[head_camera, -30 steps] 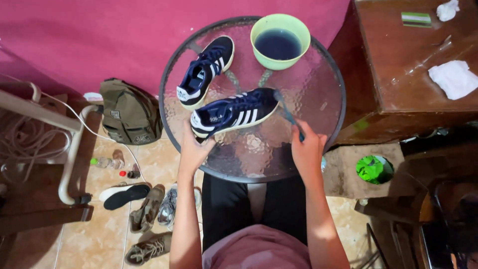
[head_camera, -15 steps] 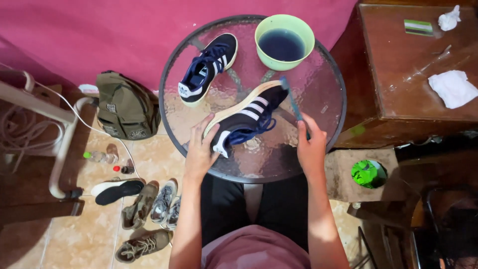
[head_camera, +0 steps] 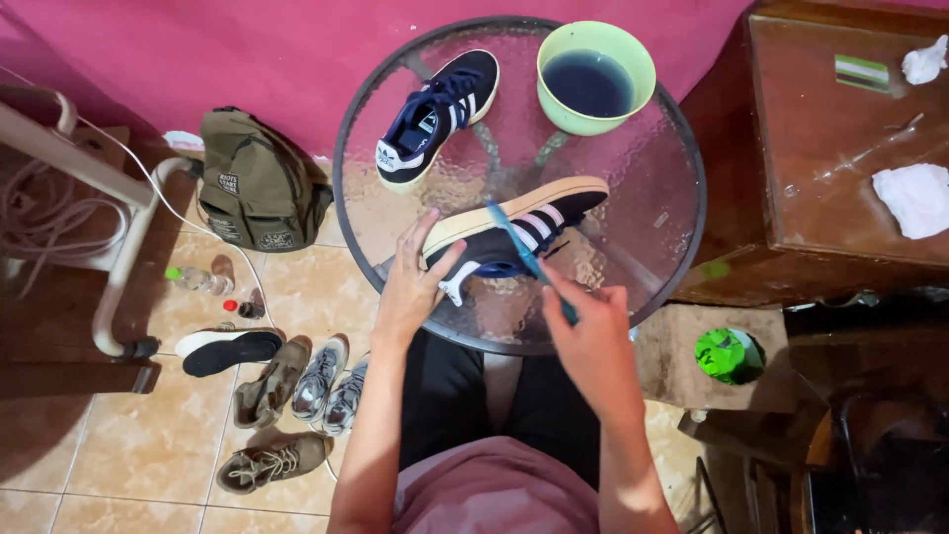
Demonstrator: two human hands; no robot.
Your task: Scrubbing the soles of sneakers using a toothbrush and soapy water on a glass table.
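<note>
The left hand (head_camera: 413,287) is gripping the tilted navy sneaker (head_camera: 514,233) on the counter (head_camera: 652,188); the right hand (head_camera: 593,331) is clasping a blue brush (head_camera: 524,255) against it.

From my feed, a second navy sneaker (head_camera: 435,121) lay on the round glass table (head_camera: 672,168), a green bowl of dark water (head_camera: 596,77) just beside it. An olive backpack (head_camera: 255,183) leaned against the pink wall. Loose shoes (head_camera: 297,381) and a black-soled sandal (head_camera: 229,348) were scattered on the tiled floor. Right of the table stood a wooden cabinet (head_camera: 820,138) carrying a crumpled white cloth (head_camera: 914,198). A green lid (head_camera: 727,354) sat below.
</note>
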